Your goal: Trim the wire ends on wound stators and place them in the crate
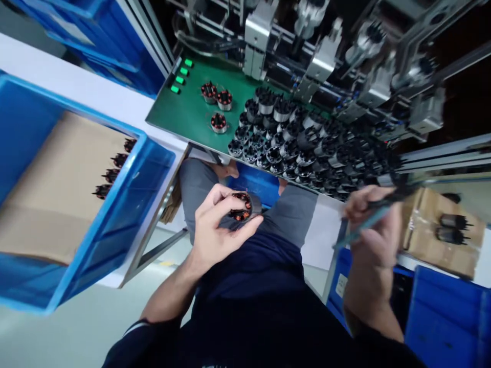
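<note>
My left hand (220,225) is closed around a motor stator (241,207) with copper windings, held above my lap. Its wound end faces up toward the camera, and my fingers cover part of its side. Off to the right, my right hand (374,227) grips a long tool (364,227) with blue-green and dark parts. Motion smears that tool, so its exact kind does not show. The two hands are well apart. On the green work surface (174,112) ahead stand a few copper-wound stators (218,122) beside a dense group of dark stators (276,140) whose copper I cannot make out.
At left, a blue bin (76,286) holds cardboard and several wound stators (111,175). Machine fixtures (257,30) line the back of the green surface. Dark cylindrical parts (452,221) lie on a cardboard box (425,209) at right, above a blue crate (445,317).
</note>
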The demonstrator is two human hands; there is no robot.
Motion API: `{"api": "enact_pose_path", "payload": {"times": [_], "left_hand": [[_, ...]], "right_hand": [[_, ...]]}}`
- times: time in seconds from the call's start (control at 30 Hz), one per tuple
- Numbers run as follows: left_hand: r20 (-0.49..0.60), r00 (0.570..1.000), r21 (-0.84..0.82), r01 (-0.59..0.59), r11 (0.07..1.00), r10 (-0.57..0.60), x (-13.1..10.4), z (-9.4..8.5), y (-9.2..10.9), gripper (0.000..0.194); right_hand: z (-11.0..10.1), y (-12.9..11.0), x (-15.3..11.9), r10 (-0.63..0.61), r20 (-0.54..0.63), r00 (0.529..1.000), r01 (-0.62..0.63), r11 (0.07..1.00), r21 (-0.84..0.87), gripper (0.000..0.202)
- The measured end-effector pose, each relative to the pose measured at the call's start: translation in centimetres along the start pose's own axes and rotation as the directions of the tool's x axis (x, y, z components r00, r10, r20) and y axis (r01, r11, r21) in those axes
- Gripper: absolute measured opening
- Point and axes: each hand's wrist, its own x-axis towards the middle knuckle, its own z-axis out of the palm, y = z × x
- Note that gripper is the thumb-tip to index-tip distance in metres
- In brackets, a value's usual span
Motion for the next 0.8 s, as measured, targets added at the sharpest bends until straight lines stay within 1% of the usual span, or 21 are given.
{"api": "enact_pose_path", "payload": {"times": [0.07,0.13,0.17,0.2,0.23,0.3,0.33,0.37,0.4,0.43,0.47,0.53,0.57,0.6,0.63,0.67,0.7,0.73,0.8], "left_hand": [[0.001,1.000,0.011,-0.002,1.000,0.002,0.0,0.6,0.0,0.028],[0.013,1.000,0.033,-0.001,0.999,0.001,0.0,1.1,0.0,0.028],[0.018,1.000,0.045,-0.001,0.999,0.000,0.0,1.2,0.0,0.028],[0.022,1.000,0.055,-0.001,0.998,0.000,0.0,1.3,0.0,0.028],[0.022,1.000,0.068,-0.001,0.998,0.000,0.0,1.3,0.0,0.028],[0.010,1.000,0.105,-0.005,0.994,0.004,0.0,1.1,0.0,0.027],[-0.002,1.000,0.129,-0.009,0.992,0.010,0.1,1.0,-0.1,0.027],[-0.014,1.000,0.154,-0.013,0.988,0.015,0.1,0.9,-0.2,0.026],[-0.027,0.999,0.175,-0.016,0.984,0.021,0.1,0.8,-0.4,0.026],[-0.037,0.999,0.189,-0.017,0.982,0.025,0.1,0.8,-0.5,0.026],[-0.044,0.999,0.195,-0.019,0.981,0.028,0.0,0.7,-0.6,0.025],[-0.045,0.999,0.190,-0.018,0.982,0.027,0.0,0.7,-0.9,0.025],[-0.043,0.999,0.182,-0.016,0.983,0.024,0.0,0.7,-0.9,0.024],[-0.041,0.999,0.173,-0.012,0.985,0.020,0.0,0.8,-1.0,0.024],[-0.040,0.999,0.166,-0.008,0.986,0.015,0.0,0.8,-1.1,0.025],[-0.039,0.999,0.162,-0.002,0.987,0.008,0.0,0.8,-1.1,0.025],[-0.037,0.999,0.161,0.005,0.987,0.001,0.0,0.8,-1.1,0.025],[-0.035,0.999,0.164,0.010,0.986,-0.004,0.0,0.8,-1.2,0.024],[-0.027,1.000,0.182,0.018,0.983,-0.014,0.0,0.8,-1.2,0.022]], "right_hand": [[4.1,1.6,-2.3,0.133,0.060,0.989,-0.143,0.969,0.202,0.039],[7.6,2.6,-4.1,0.191,0.079,0.978,-0.206,0.919,0.336,0.027],[9.0,2.8,-4.7,0.211,0.112,0.971,-0.238,0.889,0.390,0.025],[10.0,2.8,-5.0,0.222,0.166,0.961,-0.274,0.859,0.433,0.028],[10.8,2.7,-5.1,0.230,0.233,0.945,-0.315,0.832,0.457,0.035],[11.5,2.4,-4.7,0.240,0.379,0.894,-0.404,0.796,0.450,0.048],[11.5,2.3,-4.3,0.242,0.421,0.874,-0.431,0.787,0.441,0.050],[11.5,2.2,-3.8,0.246,0.445,0.861,-0.452,0.769,0.451,0.047],[11.4,2.2,-3.3,0.261,0.472,0.842,-0.493,0.726,0.479,0.043],[11.3,2.2,-2.8,0.280,0.512,0.812,-0.554,0.648,0.523,0.041],[11.2,2.4,-2.3,0.297,0.561,0.773,-0.620,0.541,0.568,0.040],[11.2,2.8,-1.7,0.323,0.666,0.673,-0.740,0.286,0.609,0.043],[11.3,3.0,-1.5,0.321,0.713,0.623,-0.779,0.177,0.602,0.047],[11.4,3.3,-1.5,0.306,0.747,0.590,-0.801,0.104,0.590,0.052],[11.5,3.5,-1.6,0.280,0.770,0.573,-0.812,0.067,0.580,0.055],[11.7,3.7,-1.8,0.257,0.779,0.572,-0.815,0.070,0.576,0.056],[11.8,3.9,-2.1,0.239,0.765,0.598,-0.800,0.116,0.589,0.055],[11.9,4.0,-2.4,0.232,0.724,0.649,-0.761,0.199,0.618,0.053],[12.1,4.0,-3.0,0.255,0.581,0.773,-0.628,0.432,0.647,0.049]]}}
